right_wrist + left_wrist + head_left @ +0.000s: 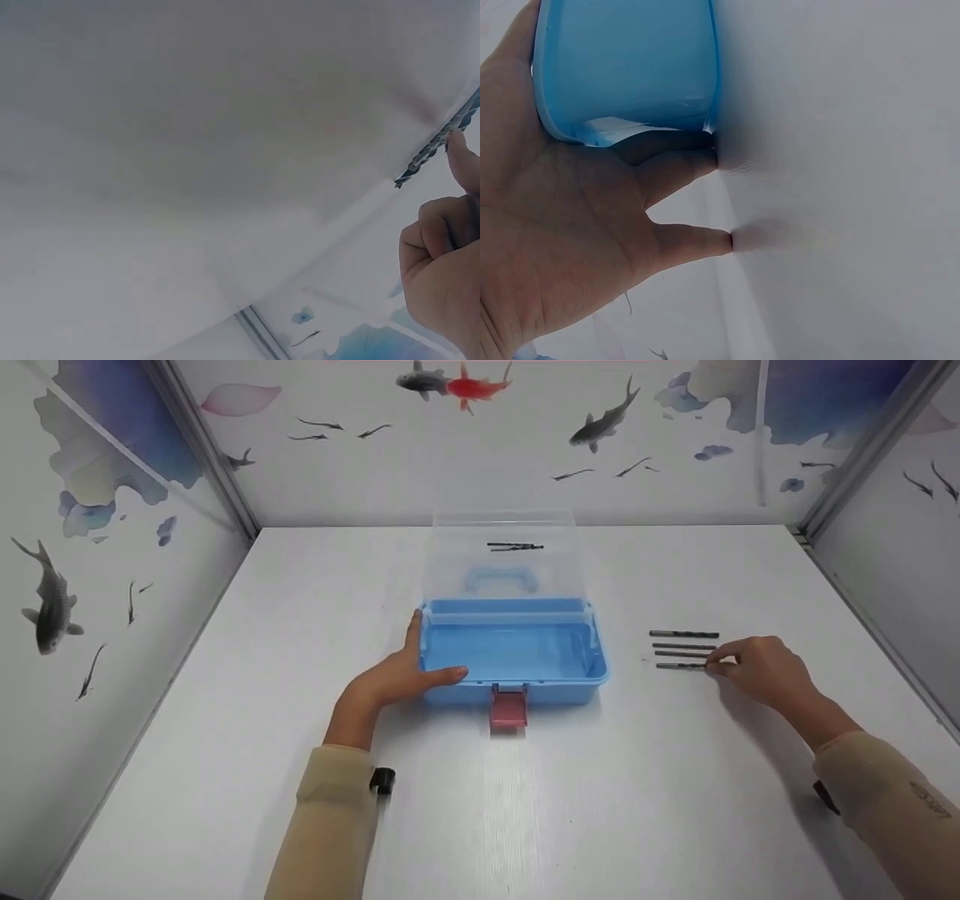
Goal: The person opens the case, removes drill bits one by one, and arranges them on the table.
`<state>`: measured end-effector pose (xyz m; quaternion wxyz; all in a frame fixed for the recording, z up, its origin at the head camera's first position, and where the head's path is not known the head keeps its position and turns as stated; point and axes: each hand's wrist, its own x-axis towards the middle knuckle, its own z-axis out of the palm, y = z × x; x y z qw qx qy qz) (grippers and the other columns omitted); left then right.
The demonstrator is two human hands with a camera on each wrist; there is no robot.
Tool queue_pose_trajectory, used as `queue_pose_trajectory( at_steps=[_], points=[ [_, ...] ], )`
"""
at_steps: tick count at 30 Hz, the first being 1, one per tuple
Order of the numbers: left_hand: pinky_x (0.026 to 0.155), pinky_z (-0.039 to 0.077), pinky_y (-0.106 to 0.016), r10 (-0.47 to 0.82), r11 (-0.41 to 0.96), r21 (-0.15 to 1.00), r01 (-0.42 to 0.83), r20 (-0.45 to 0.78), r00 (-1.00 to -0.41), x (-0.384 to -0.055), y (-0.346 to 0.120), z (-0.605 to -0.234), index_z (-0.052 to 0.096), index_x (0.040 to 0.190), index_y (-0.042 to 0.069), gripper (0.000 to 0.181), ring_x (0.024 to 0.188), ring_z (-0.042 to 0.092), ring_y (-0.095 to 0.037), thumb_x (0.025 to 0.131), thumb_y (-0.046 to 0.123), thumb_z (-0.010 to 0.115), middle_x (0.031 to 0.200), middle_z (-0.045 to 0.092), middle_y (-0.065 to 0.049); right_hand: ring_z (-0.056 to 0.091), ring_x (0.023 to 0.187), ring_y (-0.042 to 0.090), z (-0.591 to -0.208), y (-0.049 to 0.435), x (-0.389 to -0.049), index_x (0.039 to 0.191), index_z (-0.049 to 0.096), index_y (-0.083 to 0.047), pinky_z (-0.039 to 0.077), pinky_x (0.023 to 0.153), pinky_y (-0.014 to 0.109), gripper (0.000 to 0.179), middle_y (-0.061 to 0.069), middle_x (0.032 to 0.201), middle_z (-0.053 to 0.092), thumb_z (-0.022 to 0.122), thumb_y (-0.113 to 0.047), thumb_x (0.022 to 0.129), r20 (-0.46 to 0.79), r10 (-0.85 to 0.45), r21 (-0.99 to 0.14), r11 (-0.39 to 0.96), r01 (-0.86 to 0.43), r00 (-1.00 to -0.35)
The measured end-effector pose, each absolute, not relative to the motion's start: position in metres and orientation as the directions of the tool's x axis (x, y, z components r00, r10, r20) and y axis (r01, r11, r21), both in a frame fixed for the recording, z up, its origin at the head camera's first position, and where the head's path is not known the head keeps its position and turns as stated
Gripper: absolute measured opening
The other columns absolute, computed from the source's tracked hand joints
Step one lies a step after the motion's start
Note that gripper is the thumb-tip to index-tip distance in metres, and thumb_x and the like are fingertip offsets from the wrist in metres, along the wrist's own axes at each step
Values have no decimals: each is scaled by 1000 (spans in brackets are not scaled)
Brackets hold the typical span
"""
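Blue plastic box (551,694) just right of the left hand (390,676), whose straight, spread fingers press its end wall, thumb over the front rim. Right hand (769,669) pinches the nearest drill bit (679,666) at its right end; three other drill bits (682,634) lie roughly parallel just past it, left of that hand. Clear lid (454,559) tipped back beyond the left hand, dark pieces (515,546) showing at it, in or behind, can't tell. Red latch (508,714) hangs off the front edge, right of the left thumb. White bench (480,825) gives wide room between the forearms, a narrower strip between box and bits; side edges well outside both hands.
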<state>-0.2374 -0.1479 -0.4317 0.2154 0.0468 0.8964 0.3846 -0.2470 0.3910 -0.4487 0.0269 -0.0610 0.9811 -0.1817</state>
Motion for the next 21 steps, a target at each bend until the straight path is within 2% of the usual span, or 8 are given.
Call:
queue_pose_trajectory(
  at_steps=[9, 21],
  points=[
    [131, 27, -61, 249, 704, 704, -91, -365, -897, -236, -150, -430, -28, 167, 28, 134, 165, 21, -39, 88, 72, 72, 181, 5, -14, 66, 85, 33, -450, 389, -247, 115, 82, -8, 44, 57, 33, 20, 31, 117, 74, 72, -15, 99, -30, -148, -242, 961, -136, -989],
    [130, 25, -63, 256, 692, 717, -83, -351, -901, -237, -149, -432, -27, 167, 27, 136, 166, 17, -40, 87, 73, 73, 181, 4, -15, 69, 96, 38, -449, 390, -243, 113, 82, -7, 46, 63, 33, 19, 30, 119, 75, 74, -15, 98, -49, -119, -276, 956, -101, -992]
  ],
)
